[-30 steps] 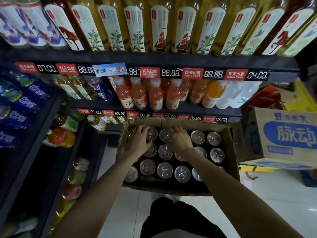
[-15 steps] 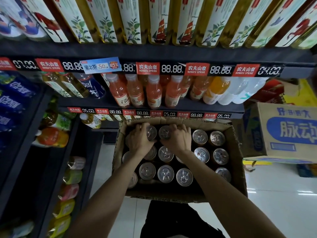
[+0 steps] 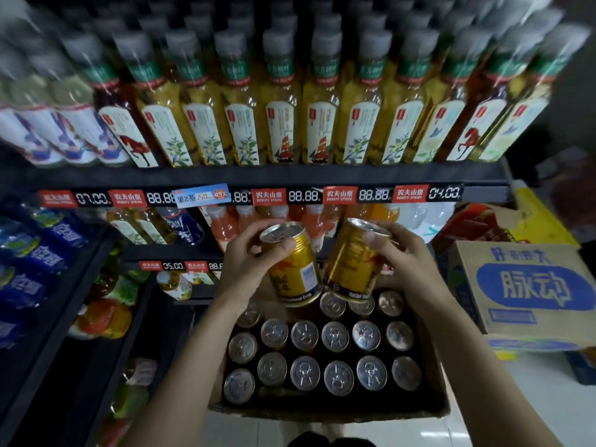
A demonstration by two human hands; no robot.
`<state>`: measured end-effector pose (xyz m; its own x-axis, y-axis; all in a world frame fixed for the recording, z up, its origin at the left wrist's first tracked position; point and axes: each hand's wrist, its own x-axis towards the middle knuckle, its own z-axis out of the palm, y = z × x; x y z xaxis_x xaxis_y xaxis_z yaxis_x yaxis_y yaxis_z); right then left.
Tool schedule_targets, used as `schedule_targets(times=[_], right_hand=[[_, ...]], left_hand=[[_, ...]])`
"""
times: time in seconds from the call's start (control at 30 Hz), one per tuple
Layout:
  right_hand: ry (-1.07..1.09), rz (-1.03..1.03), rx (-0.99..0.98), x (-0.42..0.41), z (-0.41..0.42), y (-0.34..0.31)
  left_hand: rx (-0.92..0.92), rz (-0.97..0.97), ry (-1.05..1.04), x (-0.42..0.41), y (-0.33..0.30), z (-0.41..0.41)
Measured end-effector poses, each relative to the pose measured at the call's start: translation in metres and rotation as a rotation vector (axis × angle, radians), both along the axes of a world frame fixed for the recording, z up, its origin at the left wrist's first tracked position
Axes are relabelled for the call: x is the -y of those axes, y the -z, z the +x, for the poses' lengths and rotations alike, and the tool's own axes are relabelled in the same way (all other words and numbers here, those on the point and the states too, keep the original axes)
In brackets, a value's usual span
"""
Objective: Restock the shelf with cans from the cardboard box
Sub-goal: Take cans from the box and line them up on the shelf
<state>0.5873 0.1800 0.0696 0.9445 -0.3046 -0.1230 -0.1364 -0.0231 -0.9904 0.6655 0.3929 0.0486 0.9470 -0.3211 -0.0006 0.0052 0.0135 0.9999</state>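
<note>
Hands gripping gold cans, left hand [image 3: 245,262] curled round left can [image 3: 295,266], right hand [image 3: 408,262] round right can [image 3: 353,262], above cardboard box [image 3: 329,411].

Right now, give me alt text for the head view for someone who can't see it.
Each hand grips a gold metal drink can, left hand on one, right hand on another, above an open brown cardboard box of silver-topped cans. Behind stand dark store shelves of yellow tea bottles.
</note>
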Motion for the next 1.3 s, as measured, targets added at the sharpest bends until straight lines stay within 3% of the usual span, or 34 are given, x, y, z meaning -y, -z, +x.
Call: schedule_targets(times=[0.17, 0.33, 0.47, 0.57, 0.83, 1.1, 1.3], right_hand=[[-0.013, -0.200, 0.150, 0.021, -0.003, -0.066], [0.032, -0.537, 0.364, 0.049, 0.000, -0.143], [0.078, -0.608, 0.518, 0.065, 0.012, -0.208], [0.084, -0.550, 0.603, 0.079, 0.025, -0.245], [0.290, -0.598, 0.647, 0.122, 0.096, -0.306], [0.384, -0.828, 0.501, 0.152, 0.165, -0.316], [0.349, -0.807, 0.350, 0.170, 0.200, -0.308]], left_hand=[[0.226, 0.074, 0.047, 0.027, -0.065, 0.007], [0.688, 0.222, -0.012, 0.051, -0.151, 0.017], [0.908, 0.247, -0.108, 0.074, -0.217, 0.028], [0.991, 0.205, -0.198, 0.096, -0.257, 0.040], [0.979, 0.290, -0.380, 0.161, -0.314, 0.099], [0.927, 0.427, -0.461, 0.212, -0.317, 0.167], [0.880, 0.629, -0.455, 0.229, -0.317, 0.192]])
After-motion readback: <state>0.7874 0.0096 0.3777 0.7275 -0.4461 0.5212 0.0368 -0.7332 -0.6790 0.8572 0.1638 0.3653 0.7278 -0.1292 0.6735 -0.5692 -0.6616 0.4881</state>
